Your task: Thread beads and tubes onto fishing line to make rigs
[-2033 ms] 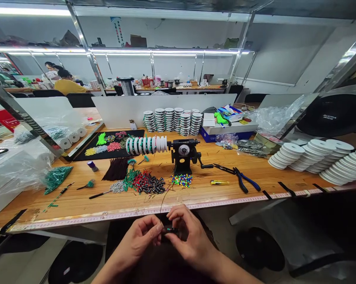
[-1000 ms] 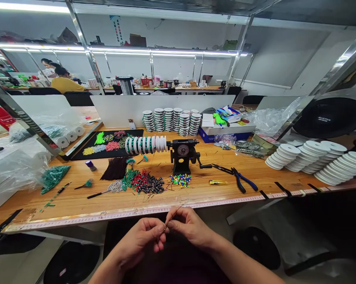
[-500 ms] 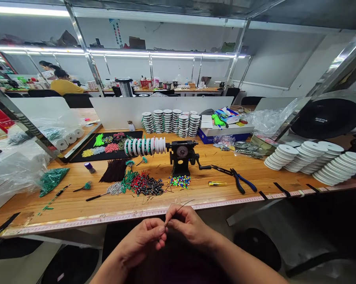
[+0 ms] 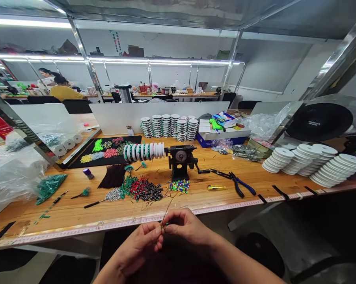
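My left hand (image 4: pixel 144 241) and my right hand (image 4: pixel 187 228) meet fingertip to fingertip at the table's front edge. Both pinch a thin dark line (image 4: pixel 167 209), whose free end sticks up above the fingers. A tiny green piece shows at my right fingertips. Beyond my hands lie a pile of black and red parts (image 4: pixel 146 190), colourful beads (image 4: pixel 179 186) and green parts (image 4: pixel 128 187). A black hand-cranked winder (image 4: pixel 180 162) carries a row of white spools (image 4: pixel 144 151) on its shaft.
Blue-handled pliers (image 4: pixel 238 184) and a yellow tube (image 4: pixel 216 187) lie on the right. White spool stacks (image 4: pixel 336 169) stand farther right, wound spools (image 4: pixel 166 126) behind the winder. A black mat (image 4: pixel 118 154) and a purple-capped bottle (image 4: pixel 88 173) are on the left. Two people sit far back.
The line's free end has swung from pointing right to pointing up. The green piece now shows at my right fingertips. The view has tilted slightly, and both hands stay together.
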Tool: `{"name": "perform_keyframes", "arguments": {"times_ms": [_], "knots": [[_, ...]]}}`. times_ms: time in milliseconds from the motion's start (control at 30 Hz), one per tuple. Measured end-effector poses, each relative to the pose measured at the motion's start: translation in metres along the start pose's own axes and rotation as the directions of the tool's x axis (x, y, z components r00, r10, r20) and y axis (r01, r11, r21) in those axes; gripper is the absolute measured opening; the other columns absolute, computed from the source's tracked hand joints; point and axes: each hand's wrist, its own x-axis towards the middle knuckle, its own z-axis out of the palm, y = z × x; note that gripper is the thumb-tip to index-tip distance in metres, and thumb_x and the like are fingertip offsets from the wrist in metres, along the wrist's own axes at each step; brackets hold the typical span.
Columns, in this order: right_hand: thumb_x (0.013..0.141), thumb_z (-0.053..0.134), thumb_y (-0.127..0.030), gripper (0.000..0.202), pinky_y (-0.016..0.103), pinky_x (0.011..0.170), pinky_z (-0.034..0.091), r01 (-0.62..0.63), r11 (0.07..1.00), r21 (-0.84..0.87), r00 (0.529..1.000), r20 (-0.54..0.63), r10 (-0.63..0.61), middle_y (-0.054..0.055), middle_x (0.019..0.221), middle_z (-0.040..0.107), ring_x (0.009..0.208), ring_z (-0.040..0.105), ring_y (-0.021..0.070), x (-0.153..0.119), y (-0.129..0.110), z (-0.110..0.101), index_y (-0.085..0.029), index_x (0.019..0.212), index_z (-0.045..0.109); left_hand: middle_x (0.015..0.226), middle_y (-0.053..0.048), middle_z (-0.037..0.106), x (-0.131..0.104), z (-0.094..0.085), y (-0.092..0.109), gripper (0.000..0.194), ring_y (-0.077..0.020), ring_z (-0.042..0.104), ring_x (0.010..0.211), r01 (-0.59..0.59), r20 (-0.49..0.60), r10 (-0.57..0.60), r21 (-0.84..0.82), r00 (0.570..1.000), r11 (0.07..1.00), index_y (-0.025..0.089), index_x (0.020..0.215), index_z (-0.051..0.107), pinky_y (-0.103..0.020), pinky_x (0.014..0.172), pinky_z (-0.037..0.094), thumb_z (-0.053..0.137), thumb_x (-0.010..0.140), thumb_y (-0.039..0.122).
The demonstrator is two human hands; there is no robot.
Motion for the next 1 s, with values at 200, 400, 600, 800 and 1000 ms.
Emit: {"name": "perform_keyframes", "arguments": {"times_ms": [200, 400, 600, 800, 1000], "knots": [[0.070, 0.087, -0.052, 0.038, 0.029, 0.074, 0.048, 0.033, 0.997, -0.073, 0.994, -0.097, -0.040, 0.002, 0.073, 0.070, 0.071, 0.062, 0.0165, 0.003, 0.003, 0.002, -0.016, 0.076, 0.075, 0.061, -0.001, 0.063, 0.001, 0.005, -0.004, 0.038, -0.0060, 0.052, 0.055, -0.037, -0.016, 0.038, 0.025, 0.999, 0.999, 0.011, 0.067, 0.072, -0.015, 0.054, 0.040, 0.094, 0.059, 0.041], [0.074, 0.083, -0.056, 0.044, 0.026, 0.069, 0.046, 0.031, 0.999, 0.019, 0.998, -0.049, -0.030, 0.000, 0.070, 0.064, 0.066, 0.058, 0.0129, 0.003, 0.002, 0.001, -0.014, 0.078, 0.069, 0.063, -0.002, 0.068, 0.002, 0.009, -0.007, 0.038, -0.0067, 0.058, 0.057, -0.100, -0.043, 0.102, 0.054, 0.994, 0.994, 0.012, 0.069, 0.074, -0.014, 0.054, 0.042, 0.093, 0.061, 0.044], [0.077, 0.080, -0.055, 0.041, 0.026, 0.067, 0.045, 0.066, 0.997, -0.038, 0.997, -0.027, -0.068, 0.001, 0.073, 0.065, 0.068, 0.057, 0.0142, 0.003, -0.003, -0.004, -0.016, 0.078, 0.069, 0.083, -0.013, 0.076, 0.004, 0.003, 0.004, 0.048, -0.0147, 0.069, 0.065, -0.028, -0.005, 0.029, 0.111, 1.000, 0.993, 0.010, 0.080, 0.077, -0.020, 0.058, 0.050, 0.084, 0.068, 0.057], [0.080, 0.077, -0.053, 0.037, 0.027, 0.069, 0.045, 0.149, 0.975, -0.167, 0.988, -0.023, -0.155, 0.001, 0.072, 0.065, 0.069, 0.056, 0.0148, 0.004, -0.003, -0.005, -0.017, 0.076, 0.071, 0.077, -0.010, 0.076, 0.010, 0.000, 0.010, 0.043, -0.0123, 0.068, 0.061, 0.010, -0.006, -0.009, 0.221, 1.000, 0.975, 0.011, 0.071, 0.074, -0.016, 0.053, 0.047, 0.091, 0.060, 0.049], [0.081, 0.076, -0.052, 0.035, 0.027, 0.069, 0.047, 0.161, 0.970, -0.185, 0.985, -0.025, -0.168, 0.002, 0.073, 0.065, 0.070, 0.059, 0.0161, 0.006, 0.004, -0.008, -0.017, 0.078, 0.072, 0.060, -0.006, 0.069, 0.016, -0.004, 0.014, 0.045, -0.0091, 0.060, 0.049, 0.017, 0.029, -0.026, 0.273, 0.999, 0.962, 0.009, 0.064, 0.072, -0.016, 0.045, 0.040, 0.093, 0.057, 0.048]]}}
